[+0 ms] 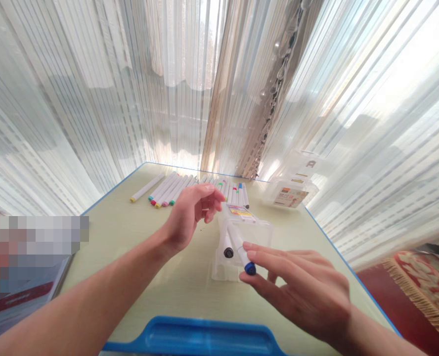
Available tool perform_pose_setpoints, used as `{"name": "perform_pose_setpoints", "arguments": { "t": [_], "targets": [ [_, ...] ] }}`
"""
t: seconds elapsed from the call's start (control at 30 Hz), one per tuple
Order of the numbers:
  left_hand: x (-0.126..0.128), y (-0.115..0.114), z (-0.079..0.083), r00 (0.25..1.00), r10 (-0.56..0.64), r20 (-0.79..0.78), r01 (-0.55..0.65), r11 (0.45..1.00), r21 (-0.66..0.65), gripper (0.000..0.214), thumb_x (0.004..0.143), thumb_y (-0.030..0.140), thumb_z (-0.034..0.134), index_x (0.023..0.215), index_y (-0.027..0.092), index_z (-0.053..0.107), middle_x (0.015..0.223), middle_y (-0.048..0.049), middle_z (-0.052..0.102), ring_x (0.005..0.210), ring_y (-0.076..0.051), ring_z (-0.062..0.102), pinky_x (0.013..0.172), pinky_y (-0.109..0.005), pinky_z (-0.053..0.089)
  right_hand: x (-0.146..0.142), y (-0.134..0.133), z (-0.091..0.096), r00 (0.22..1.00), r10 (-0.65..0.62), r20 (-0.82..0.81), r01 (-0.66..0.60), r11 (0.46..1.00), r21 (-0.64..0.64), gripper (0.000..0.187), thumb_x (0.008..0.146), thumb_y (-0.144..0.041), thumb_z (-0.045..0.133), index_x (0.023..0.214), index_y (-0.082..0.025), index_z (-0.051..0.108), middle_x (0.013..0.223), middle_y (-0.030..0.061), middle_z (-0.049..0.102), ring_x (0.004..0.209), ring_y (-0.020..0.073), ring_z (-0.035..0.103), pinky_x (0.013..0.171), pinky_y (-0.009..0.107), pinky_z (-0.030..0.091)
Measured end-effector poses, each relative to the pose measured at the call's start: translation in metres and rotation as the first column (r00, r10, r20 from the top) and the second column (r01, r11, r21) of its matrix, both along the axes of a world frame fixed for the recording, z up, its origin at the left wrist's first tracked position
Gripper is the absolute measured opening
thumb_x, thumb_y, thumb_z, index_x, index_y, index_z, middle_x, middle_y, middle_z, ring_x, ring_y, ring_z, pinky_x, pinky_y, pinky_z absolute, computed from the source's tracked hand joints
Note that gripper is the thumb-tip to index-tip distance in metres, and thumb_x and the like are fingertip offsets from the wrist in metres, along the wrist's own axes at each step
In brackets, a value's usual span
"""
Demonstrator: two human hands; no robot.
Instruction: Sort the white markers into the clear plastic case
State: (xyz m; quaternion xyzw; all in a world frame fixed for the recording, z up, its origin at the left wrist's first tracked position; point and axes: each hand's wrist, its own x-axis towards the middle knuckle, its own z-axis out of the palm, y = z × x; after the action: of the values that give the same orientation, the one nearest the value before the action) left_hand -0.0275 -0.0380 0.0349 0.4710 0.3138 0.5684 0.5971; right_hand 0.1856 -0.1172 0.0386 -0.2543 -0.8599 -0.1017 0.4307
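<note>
A clear plastic box lies in the middle of the table, its open side toward me. Inside it at the left is a white marker with a black cap. Beside that one, a white marker with a dark blue cap lies partly in the box, its capped end pinched between the thumb and fingers of my right hand. My left hand is by the box's far left corner, fingers loosely curled and apart with nothing seen in them; whether they touch the box, I cannot tell.
Behind the box, several white markers with coloured caps are spread in a row on the table. A clear case with a label stands at the back right. At the front edge is a blue tray. Curtains hang behind.
</note>
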Motion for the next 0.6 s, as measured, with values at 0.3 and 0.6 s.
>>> {"name": "perform_pose_setpoints", "arguments": {
  "t": [0.3, 0.6],
  "targets": [
    [0.0, 0.0002, -0.0019, 1.0, -0.001, -0.009, 0.002, 1.0, 0.013, 0.031, 0.085, 0.036, 0.057, 0.072, 0.013, 0.072, 0.064, -0.0043, 0.061, 0.053, -0.01, 0.046, 0.049, -0.023, 0.034, 0.0002, 0.0006, -0.003, 1.0, -0.014, 0.01, 0.014, 0.999, -0.043, 0.012, 0.091, -0.02, 0.075, 0.1, -0.013, 0.076, 0.095, 0.0045, 0.082, 0.069, 0.0093, 0.076, 0.055, 0.022, 0.051],
    [-0.0003, -0.0007, -0.001, 0.999, -0.004, -0.032, 0.005, 1.0, 0.017, 0.031, 0.085, 0.037, 0.057, 0.072, 0.013, 0.071, 0.063, -0.0044, 0.061, 0.053, -0.011, 0.046, 0.049, -0.024, 0.035, -0.0007, 0.002, -0.0104, 0.999, -0.013, 0.043, 0.015, 0.999, -0.042, 0.02, 0.091, -0.019, 0.074, 0.11, -0.012, 0.073, 0.101, 0.0038, 0.082, 0.077, 0.0109, 0.077, 0.059, 0.024, 0.051]
  ]
}}
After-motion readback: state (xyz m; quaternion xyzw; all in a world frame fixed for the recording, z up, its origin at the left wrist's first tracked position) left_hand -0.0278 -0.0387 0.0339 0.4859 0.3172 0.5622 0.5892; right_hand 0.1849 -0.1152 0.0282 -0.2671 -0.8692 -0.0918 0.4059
